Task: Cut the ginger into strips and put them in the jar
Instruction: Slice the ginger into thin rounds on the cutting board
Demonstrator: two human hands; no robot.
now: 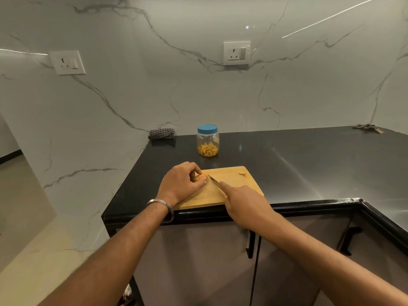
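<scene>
A wooden cutting board lies at the front edge of the black counter. My left hand pins a piece of ginger on the board's left part, and most of the piece is hidden under my fingers. My right hand grips a knife with the index finger stretched along the blade's back; the blade tip sits right beside the ginger. Behind the board stands a clear plastic jar with a blue lid on, holding several yellow ginger strips. One small ginger scrap lies at the board's far right corner.
A folded checked cloth rests against the marble wall at the counter's back left. A dark rag lies at the far right back. The black counter bends toward me on the right. Cabinet doors with dark handles sit below.
</scene>
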